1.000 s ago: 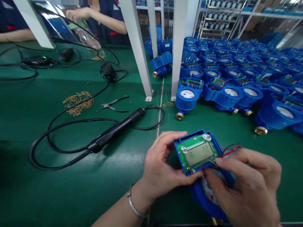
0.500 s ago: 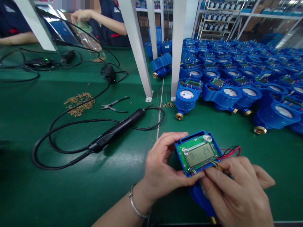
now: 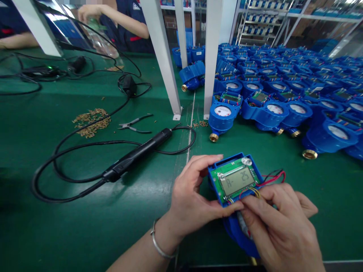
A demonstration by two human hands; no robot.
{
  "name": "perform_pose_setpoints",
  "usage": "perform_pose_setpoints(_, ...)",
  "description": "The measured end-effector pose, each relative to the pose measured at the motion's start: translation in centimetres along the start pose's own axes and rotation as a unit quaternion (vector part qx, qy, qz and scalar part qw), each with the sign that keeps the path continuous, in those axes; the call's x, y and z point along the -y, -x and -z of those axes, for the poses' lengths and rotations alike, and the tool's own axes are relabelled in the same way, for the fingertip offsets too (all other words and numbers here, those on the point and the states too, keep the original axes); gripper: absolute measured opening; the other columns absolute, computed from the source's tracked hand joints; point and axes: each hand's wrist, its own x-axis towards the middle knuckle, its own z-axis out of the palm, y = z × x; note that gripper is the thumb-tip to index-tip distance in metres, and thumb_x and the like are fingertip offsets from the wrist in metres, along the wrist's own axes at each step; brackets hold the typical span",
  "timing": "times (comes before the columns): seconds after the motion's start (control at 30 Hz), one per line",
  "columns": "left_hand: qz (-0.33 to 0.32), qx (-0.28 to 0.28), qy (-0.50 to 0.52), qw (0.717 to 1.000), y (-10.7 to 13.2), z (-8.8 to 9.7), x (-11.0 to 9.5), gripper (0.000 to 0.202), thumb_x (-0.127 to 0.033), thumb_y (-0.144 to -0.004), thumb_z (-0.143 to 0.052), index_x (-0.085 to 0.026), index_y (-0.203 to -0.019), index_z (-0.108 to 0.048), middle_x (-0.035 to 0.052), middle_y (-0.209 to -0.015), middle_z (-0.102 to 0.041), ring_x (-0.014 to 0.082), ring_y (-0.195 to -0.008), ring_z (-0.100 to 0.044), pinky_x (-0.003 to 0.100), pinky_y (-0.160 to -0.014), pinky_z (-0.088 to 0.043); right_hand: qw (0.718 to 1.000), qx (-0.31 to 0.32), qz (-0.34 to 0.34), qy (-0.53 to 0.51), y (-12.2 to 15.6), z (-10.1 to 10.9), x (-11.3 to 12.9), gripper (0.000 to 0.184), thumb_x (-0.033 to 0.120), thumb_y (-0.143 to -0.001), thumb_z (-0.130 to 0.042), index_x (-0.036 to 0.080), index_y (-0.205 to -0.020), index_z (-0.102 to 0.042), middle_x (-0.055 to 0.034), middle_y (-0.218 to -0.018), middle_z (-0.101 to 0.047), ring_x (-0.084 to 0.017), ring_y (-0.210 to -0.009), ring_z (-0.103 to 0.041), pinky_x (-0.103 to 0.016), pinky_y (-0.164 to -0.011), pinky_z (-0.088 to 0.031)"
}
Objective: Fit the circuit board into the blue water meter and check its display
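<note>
My left hand (image 3: 195,192) grips a blue water meter (image 3: 210,173) by its display housing, fingers behind the far side and thumb along the near edge. Inside the open housing is a green circuit board (image 3: 219,186) with an LCD screen (image 3: 238,181) reading "A- 25". My right hand (image 3: 283,223) is closed at the housing's near edge, its fingertips pinched against the thin yellow wires (image 3: 255,192); exactly what lies between them is partly hidden. Red and black wires (image 3: 279,175) loop out beyond my right fingers. The meter's dial is mostly covered by my right hand.
A black electric screwdriver (image 3: 138,155) with its cable lies left, near pliers (image 3: 136,124) and a pile of brass screws (image 3: 92,122). Many blue meters (image 3: 222,111) fill the right and back. White posts (image 3: 161,56) rise mid-table. A co-worker's arm (image 3: 124,20) holds a clear bottle.
The screen's reading has gone from "A- 24" to "A- 25". Both hands keep nearly the same hold on the meter; the view has shifted slightly.
</note>
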Motion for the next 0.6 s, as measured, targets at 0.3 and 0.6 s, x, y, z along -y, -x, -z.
perform_pose_setpoints(0.3, -0.014, -0.003, -0.029, 0.999, 0.01, 0.01, 0.13, 0.077, -0.042, -0.057, -0.089, -0.020, -0.123, -0.054, 0.0107, -0.110, -0.062, 0.0241, -0.098, -0.064, 0.037, -0.083, -0.056, 1.000, 0.000, -0.008, 0.003, 0.14, -0.01, 0.09, 0.011, 0.016, -0.086, -0.060, 0.022, -0.094, -0.065, -0.0002, -0.076, -0.051, -0.014, -0.071, -0.044, -0.031, -0.066, -0.024)
perform_pose_setpoints(0.6, 0.011, 0.022, -0.028, 0.999, 0.11, 0.07, 0.42, 0.078, -0.046, -0.060, -0.086, -0.021, -0.125, -0.052, 0.0117, -0.113, -0.060, 0.0260, -0.103, -0.063, 0.042, -0.091, -0.055, 1.000, 0.006, -0.011, 0.007, 0.24, -0.15, -0.05, 0.013, 0.017, -0.088, -0.060, 0.022, -0.099, -0.064, -0.0007, -0.078, -0.054, -0.014, -0.072, -0.047, -0.032, -0.067, -0.025)
